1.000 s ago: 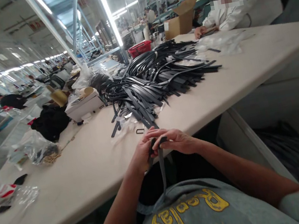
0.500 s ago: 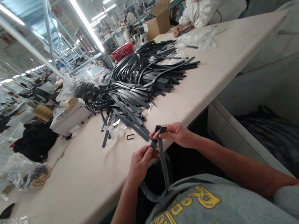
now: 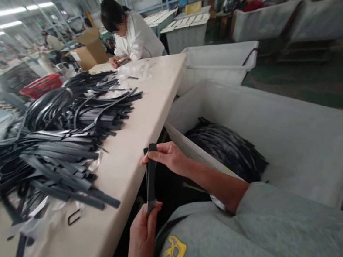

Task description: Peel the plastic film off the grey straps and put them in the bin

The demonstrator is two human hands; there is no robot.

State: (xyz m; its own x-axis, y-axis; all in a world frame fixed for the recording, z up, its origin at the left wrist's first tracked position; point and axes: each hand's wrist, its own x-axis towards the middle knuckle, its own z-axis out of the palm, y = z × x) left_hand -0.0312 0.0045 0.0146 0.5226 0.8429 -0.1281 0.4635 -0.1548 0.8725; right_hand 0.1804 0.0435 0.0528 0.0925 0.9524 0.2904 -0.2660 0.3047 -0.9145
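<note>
A black strap [image 3: 150,178] is stretched between my hands beside the table's edge. My right hand [image 3: 168,158] pinches its upper end, where two layers lie together. Lower down, my left hand [image 3: 144,226] is closed around the strap near my shirt. On the table [image 3: 123,154] to the left lies a large pile of black straps [image 3: 63,134], with loops at the back and flat ends toward me. A black metal loop [image 3: 74,217] rests on the table near the pile, by some clear plastic.
At right stands a large grey bin [image 3: 274,128] with black straps [image 3: 228,149] inside. Another bin [image 3: 220,64] is behind it. A person in white [image 3: 142,36] leans on the table's far end, near a cardboard box [image 3: 89,50] and a red basket [image 3: 41,86].
The view has swung right, showing more of the bins. My left hand has moved down along the strap, away from my right hand, and the strap now runs straighter between them.
</note>
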